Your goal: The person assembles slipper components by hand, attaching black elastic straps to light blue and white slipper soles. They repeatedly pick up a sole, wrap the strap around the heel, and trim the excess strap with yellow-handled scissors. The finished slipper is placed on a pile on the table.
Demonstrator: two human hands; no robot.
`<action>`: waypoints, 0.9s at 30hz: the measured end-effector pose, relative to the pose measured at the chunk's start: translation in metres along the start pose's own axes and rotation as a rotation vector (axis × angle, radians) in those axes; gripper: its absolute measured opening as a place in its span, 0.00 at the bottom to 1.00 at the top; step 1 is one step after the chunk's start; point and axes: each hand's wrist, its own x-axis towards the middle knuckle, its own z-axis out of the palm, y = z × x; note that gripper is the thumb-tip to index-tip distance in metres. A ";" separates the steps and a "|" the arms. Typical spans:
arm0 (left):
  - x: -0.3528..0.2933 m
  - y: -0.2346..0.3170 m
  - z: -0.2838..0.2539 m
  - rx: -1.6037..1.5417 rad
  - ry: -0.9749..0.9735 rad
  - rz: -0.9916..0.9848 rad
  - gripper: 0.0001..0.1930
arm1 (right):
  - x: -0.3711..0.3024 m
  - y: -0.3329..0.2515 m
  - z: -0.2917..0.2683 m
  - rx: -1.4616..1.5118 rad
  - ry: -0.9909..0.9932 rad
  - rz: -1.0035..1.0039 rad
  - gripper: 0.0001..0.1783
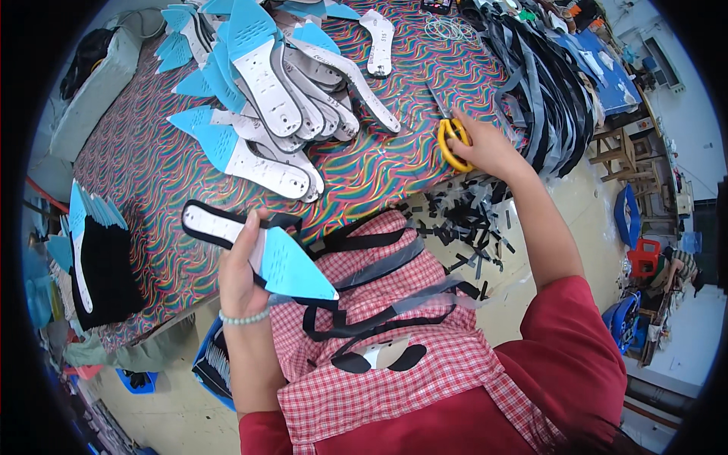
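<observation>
Workshop table under a wavy multicoloured cloth [152,167], seen from above. Left hand [241,273] is closed around a shoe insole [262,250], white with a blue toe and edged with black strip, held off the table's near edge above a red checked apron [394,364], presumably for trimming. Right hand [489,148] rests at the near right edge, fingers through yellow-handled scissors [453,144]; the blades are hard to make out. Stacked insoles [265,98] lie mid-table; black offcuts [462,220] litter the floor.
</observation>
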 end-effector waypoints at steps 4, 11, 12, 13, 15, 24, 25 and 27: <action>-0.006 0.001 -0.012 -0.044 0.009 0.033 0.11 | -0.036 -0.048 0.003 0.880 -0.015 0.113 0.36; -0.027 0.010 -0.025 -0.346 -0.187 -0.021 0.15 | -0.105 -0.197 0.030 0.827 -0.686 -0.214 0.42; -0.031 0.012 -0.025 -0.371 -0.209 -0.023 0.15 | -0.104 -0.203 0.047 0.897 -0.536 -0.345 0.45; -0.033 0.011 -0.025 -0.398 -0.233 -0.031 0.14 | -0.104 -0.207 0.056 0.912 -0.466 -0.396 0.46; -0.033 0.010 -0.023 -0.394 -0.238 -0.037 0.14 | -0.096 -0.214 0.062 0.884 -0.401 -0.428 0.50; -0.018 0.011 -0.009 0.014 0.008 0.113 0.15 | -0.073 -0.167 0.045 0.558 -0.168 -0.236 0.47; -0.014 0.008 -0.011 0.089 0.024 0.170 0.15 | -0.059 -0.151 0.034 0.450 -0.148 -0.140 0.47; -0.015 0.007 -0.002 0.173 0.027 0.238 0.14 | -0.030 -0.121 0.008 0.143 -0.114 -0.127 0.42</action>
